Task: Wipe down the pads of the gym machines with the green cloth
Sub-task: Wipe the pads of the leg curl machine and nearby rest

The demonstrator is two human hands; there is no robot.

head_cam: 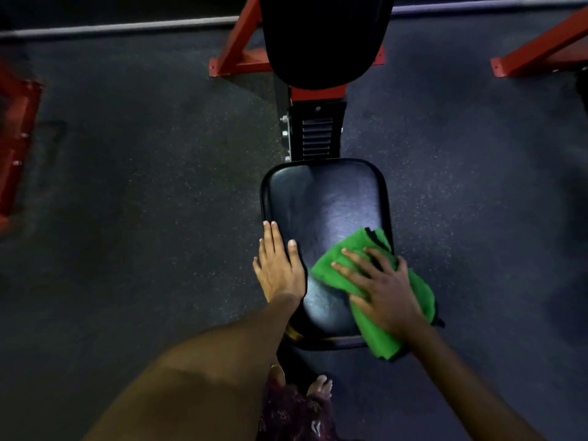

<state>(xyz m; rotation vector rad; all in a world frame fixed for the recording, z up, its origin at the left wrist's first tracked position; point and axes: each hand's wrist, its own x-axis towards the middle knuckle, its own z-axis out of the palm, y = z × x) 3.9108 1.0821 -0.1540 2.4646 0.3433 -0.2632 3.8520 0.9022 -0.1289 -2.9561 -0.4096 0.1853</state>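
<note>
- Green cloth is bunched on the near right corner of the seat pad, hanging a bit over that edge — right hand lies flat on it, fingers spread wide and pressing rather than gripping.
- Left hand rests on the pad's left edge, fingers straight and close together, holding nothing — looks like it's just bracing.
- Doing this step well, I'd say: keep the palm flat, sweep in overlapping passes from the near edge up toward the far edge, and get the side rims too. The far half looks like it needs a pass, though I can't really tell from the sheen.
- Refold the cloth if it keeps bunching.
- Count: one cloth, two hands, two black pads — the seat plus the back pad above it — and red frame pieces on the floor.
</note>
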